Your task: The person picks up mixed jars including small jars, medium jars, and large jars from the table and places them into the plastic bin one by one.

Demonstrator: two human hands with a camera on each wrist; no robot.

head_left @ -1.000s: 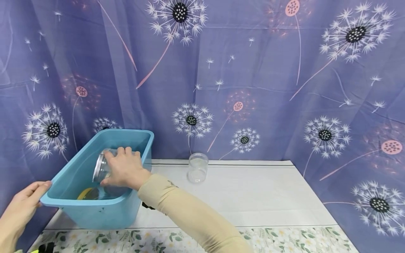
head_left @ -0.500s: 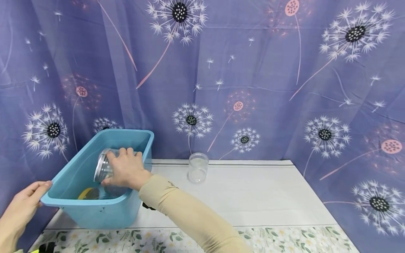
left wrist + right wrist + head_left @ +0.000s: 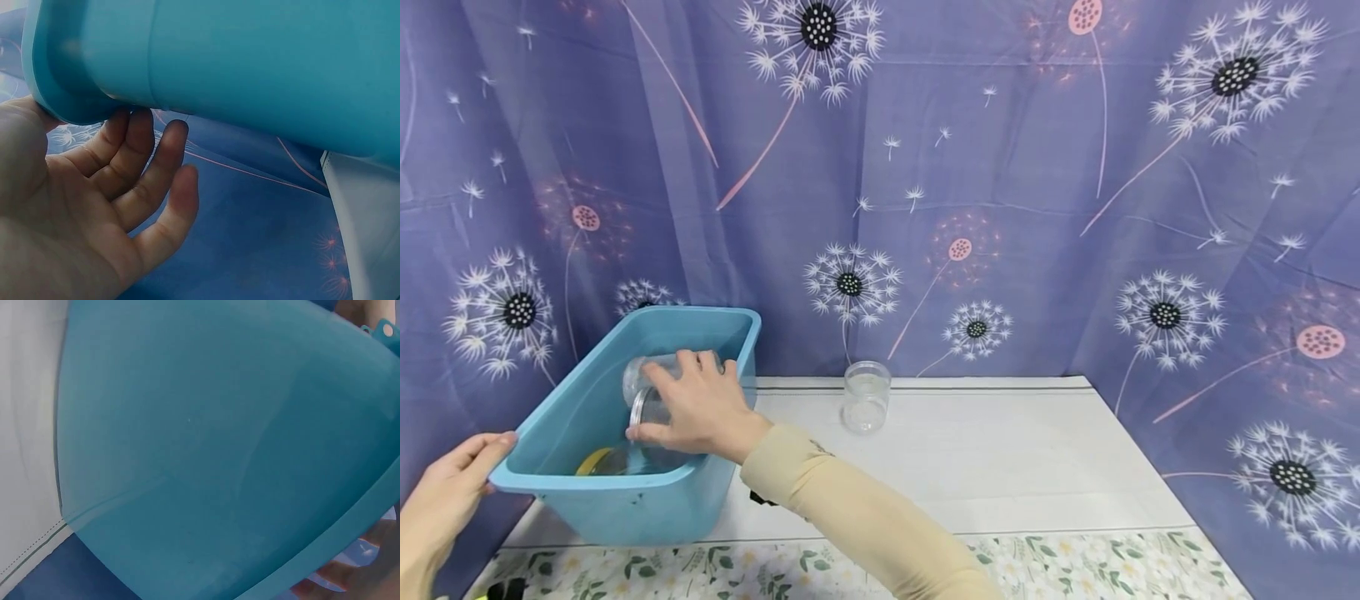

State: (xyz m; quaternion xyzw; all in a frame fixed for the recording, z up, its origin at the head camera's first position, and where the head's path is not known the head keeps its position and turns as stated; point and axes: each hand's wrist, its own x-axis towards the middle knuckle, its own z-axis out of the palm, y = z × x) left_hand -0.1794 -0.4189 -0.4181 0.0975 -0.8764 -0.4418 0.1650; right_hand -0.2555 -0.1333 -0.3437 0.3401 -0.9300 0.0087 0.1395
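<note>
At the left of the table stands a blue plastic tub (image 3: 625, 508). My left hand (image 3: 452, 483) holds its near left corner, the thumb over the rim and the fingers beneath, as the left wrist view shows. My right hand (image 3: 703, 408) reaches into the tub, thumb and fingers spread around a clear jar (image 3: 657, 408) with a silvery rim; the palm covers most of it. Behind that jar lies another clear jar (image 3: 634, 383). A yellow lid (image 3: 593, 461) shows near the tub's front wall. In the right wrist view the tub wall hides most of the right hand (image 3: 340, 575).
A clear open-looking jar (image 3: 866, 398) stands upright right of the tub, near the back edge of the white table (image 3: 1000, 458). A purple dandelion-print curtain (image 3: 925, 125) hangs behind and along the sides. A floral cloth strip (image 3: 820, 567) runs along the front.
Inside the tub, the silver-rimmed jar now sits lower and a second clear jar shows behind it. My right fingers have shifted slightly. The left hand keeps its hold on the rim.
</note>
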